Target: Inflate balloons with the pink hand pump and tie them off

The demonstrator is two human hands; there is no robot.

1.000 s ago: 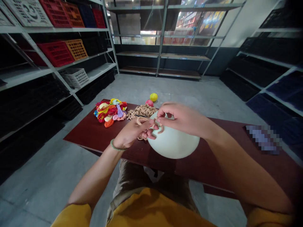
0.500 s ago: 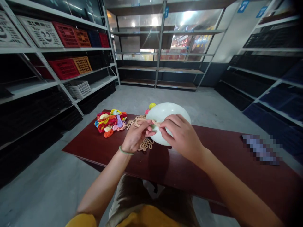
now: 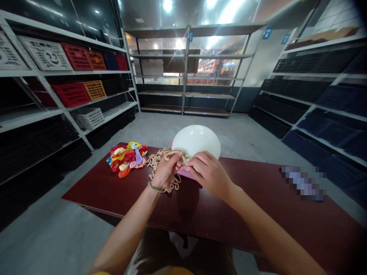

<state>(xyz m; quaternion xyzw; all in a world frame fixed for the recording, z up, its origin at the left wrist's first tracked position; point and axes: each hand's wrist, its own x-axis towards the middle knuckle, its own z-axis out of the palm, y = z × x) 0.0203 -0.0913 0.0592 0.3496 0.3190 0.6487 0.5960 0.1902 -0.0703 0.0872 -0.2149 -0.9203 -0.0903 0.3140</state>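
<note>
The left hand (image 3: 166, 172) and right hand (image 3: 210, 176) are closed on the lower end of a pale inflated balloon (image 3: 196, 140), hiding its neck; a tan looped strand (image 3: 172, 186) trails from the left grip.

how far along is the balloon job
Done: the white balloon is blown up. In hand: the left hand and right hand are at its neck, with a tan looped chain around the left hand. Left: a heap of flat coloured balloons lies on the table, not in hand.
</note>
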